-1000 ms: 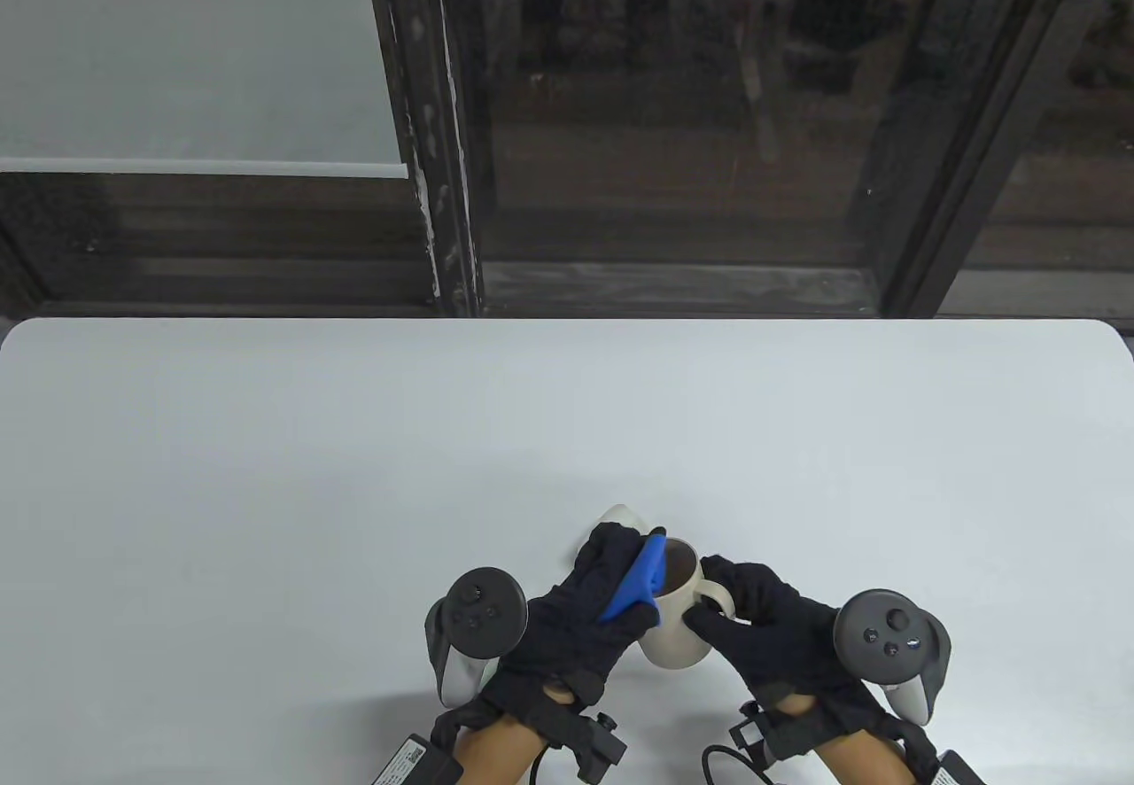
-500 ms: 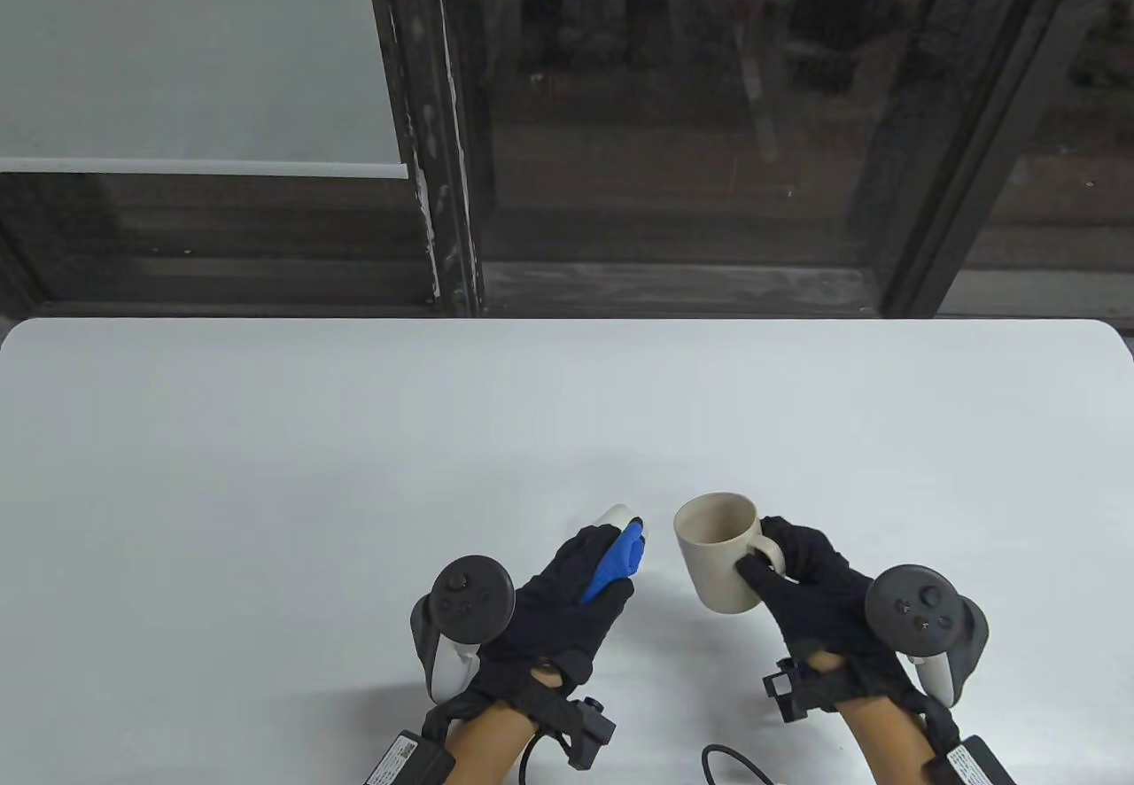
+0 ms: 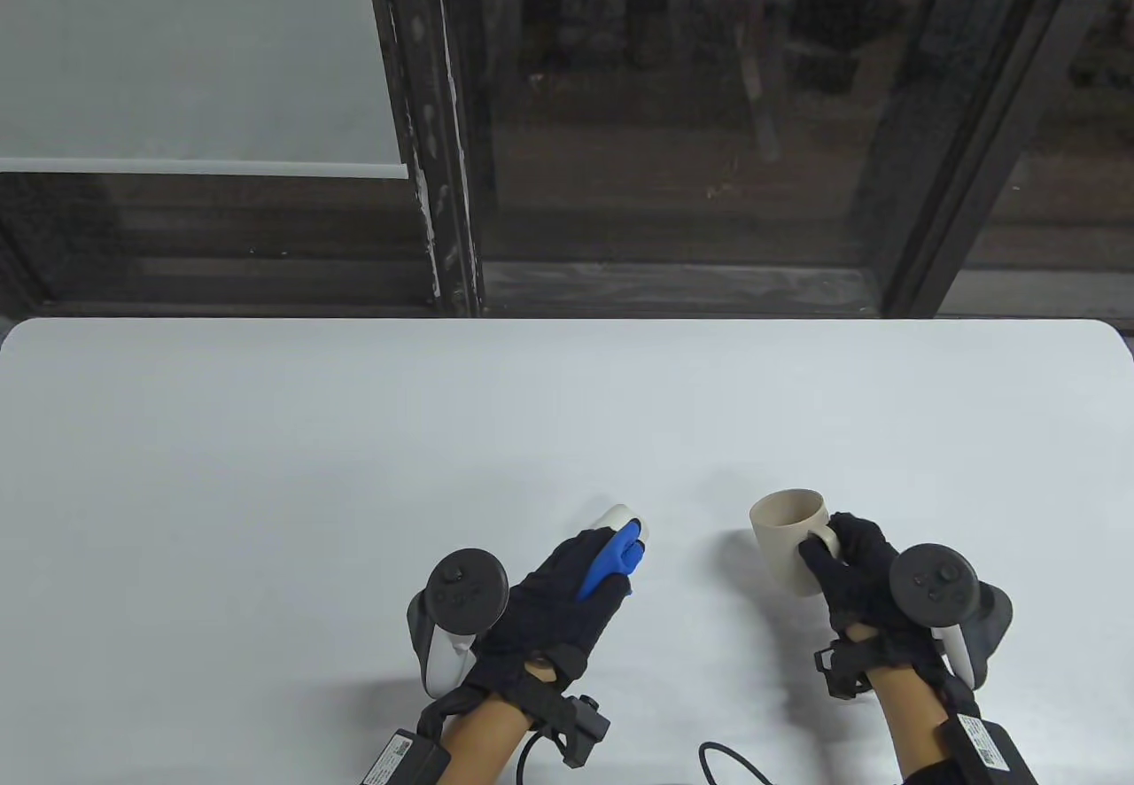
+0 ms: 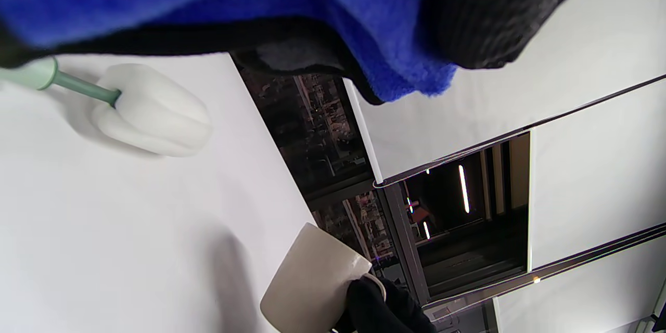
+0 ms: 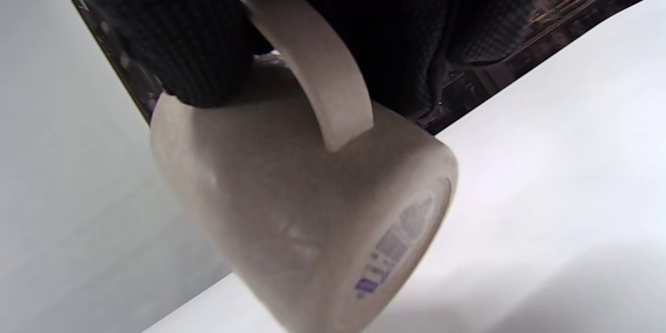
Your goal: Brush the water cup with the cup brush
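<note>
My left hand grips the cup brush near the table's front middle. Its white sponge head sticks out past my fingers, and a blue fuzzy piece lies across them. In the left wrist view the sponge head sits on a thin green stem, low over the table. My right hand holds the beige water cup by its handle, to the right of the brush and apart from it. The cup is tilted and off the table, with its labelled base showing. It also shows in the left wrist view.
The white table ends at a dark window frame along its far edge. A black cable lies at the front edge between my wrists.
The brush was at the cup's mouth a second ago. My right hand has carried the cup to the right, away from it. My left hand has drawn back slightly left with the brush.
</note>
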Action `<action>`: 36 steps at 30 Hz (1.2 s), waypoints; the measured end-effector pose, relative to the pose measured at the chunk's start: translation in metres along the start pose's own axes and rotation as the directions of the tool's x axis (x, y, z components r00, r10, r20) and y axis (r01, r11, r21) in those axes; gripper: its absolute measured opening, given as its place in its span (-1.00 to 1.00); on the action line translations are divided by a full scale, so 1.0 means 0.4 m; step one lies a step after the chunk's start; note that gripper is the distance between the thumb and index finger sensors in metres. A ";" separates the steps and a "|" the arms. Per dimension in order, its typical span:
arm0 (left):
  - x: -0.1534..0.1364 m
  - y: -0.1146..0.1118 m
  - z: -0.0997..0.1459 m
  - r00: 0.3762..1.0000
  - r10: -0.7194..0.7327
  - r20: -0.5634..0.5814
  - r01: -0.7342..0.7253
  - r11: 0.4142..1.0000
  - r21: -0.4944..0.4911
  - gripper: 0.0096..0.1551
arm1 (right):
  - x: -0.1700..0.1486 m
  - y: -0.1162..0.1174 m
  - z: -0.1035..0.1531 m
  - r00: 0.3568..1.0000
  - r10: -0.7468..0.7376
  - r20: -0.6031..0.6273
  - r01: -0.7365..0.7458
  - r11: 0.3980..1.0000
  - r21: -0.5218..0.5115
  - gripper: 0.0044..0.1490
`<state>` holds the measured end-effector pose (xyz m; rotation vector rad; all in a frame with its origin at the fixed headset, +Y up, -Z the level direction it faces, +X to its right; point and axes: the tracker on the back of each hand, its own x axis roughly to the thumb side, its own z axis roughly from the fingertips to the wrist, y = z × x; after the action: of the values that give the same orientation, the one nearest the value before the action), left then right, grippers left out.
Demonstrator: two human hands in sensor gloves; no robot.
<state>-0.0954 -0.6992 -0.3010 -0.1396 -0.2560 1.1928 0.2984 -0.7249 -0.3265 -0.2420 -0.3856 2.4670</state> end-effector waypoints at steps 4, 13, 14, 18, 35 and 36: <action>-0.001 -0.003 -0.001 1.000 -0.008 -0.004 0.008 1.000 -0.012 -0.23 | -0.031 0.019 -0.002 0.999 -0.001 -0.049 0.002 1.000 0.030 -0.44; 0.000 -0.005 -0.001 1.000 -0.012 -0.007 0.012 1.000 -0.021 -0.22 | -0.056 0.045 -0.004 0.992 0.065 -0.110 -0.057 0.996 0.074 -0.47; 0.000 -0.004 -0.001 1.000 -0.012 -0.007 0.011 1.000 -0.021 -0.22 | -0.059 0.049 -0.004 0.989 0.076 -0.126 -0.065 0.994 0.089 -0.46; 0.000 -0.004 -0.001 1.000 -0.012 -0.007 0.011 1.000 -0.020 -0.22 | -0.061 0.057 -0.005 0.984 0.094 -0.149 -0.078 0.991 0.109 -0.44; 0.000 -0.003 -0.001 1.000 -0.009 -0.013 0.009 1.000 -0.029 -0.21 | -0.047 0.015 0.000 0.982 0.103 -0.159 -0.090 0.992 0.084 0.06; 0.000 -0.004 -0.001 1.000 -0.010 -0.012 0.010 1.000 -0.029 -0.21 | -0.041 0.007 0.000 0.985 0.090 -0.145 -0.081 0.995 0.064 0.09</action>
<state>-0.0940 -0.6995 -0.3011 -0.1709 -0.2628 1.1779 0.3098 -0.7370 -0.3263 -0.4227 -0.2446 2.5205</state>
